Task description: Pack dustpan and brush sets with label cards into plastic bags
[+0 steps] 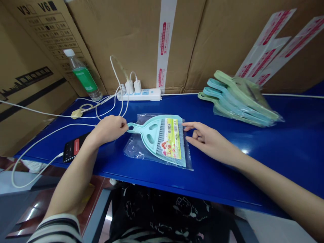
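Observation:
A light-blue dustpan [144, 130] with a grey-bristled brush [159, 140] nested in it lies flat on the blue table, its handle pointing left. Clear plastic bag [135, 153] surrounds the set, and a yellow-and-white printed label [174, 138] covers part of the bristles. My left hand [110, 129] is closed at the tip of the dustpan's handle; its curled fingers hide the very end. At the wide end, my right hand [202, 137] has thumb and index finger apart beside the bag's right edge, other fingers curled, with nothing held.
Several bagged green and blue dustpans [238, 98] are stacked at the back right. Behind the dustpan stands a white power strip [141, 95] with chargers and cables. A water bottle [84, 77] and a phone [73, 146] are at left. Cardboard [131, 37] walls the back.

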Demonstrator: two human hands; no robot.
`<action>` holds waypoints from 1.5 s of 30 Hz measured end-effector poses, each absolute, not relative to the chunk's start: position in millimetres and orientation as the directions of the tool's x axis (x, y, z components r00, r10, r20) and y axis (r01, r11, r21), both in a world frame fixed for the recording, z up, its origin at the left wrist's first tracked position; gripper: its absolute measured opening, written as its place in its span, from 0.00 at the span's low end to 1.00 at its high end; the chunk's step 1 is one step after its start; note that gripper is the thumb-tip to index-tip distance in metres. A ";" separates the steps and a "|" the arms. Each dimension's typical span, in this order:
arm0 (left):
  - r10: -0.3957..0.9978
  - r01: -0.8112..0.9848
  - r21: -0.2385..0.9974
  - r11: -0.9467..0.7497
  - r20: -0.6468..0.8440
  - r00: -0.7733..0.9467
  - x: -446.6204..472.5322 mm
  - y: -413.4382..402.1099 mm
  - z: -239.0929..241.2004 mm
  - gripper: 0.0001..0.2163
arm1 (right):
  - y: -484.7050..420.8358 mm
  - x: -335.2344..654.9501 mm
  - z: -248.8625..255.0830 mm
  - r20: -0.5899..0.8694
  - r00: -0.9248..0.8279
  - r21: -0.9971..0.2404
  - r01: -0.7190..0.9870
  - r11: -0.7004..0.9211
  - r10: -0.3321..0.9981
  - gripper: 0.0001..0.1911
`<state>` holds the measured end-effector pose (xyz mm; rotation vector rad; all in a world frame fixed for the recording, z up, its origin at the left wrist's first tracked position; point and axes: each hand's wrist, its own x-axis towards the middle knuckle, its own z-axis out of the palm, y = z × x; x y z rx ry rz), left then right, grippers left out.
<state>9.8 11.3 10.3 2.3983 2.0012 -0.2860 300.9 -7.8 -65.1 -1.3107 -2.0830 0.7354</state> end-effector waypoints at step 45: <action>0.991 0.974 -0.194 -0.114 -0.091 0.098 2.5 10.9 14.1 0.16 | -15.8 297.3 -66.0 0.312 -0.613 -0.125 0.731 0.671 0.726 0.25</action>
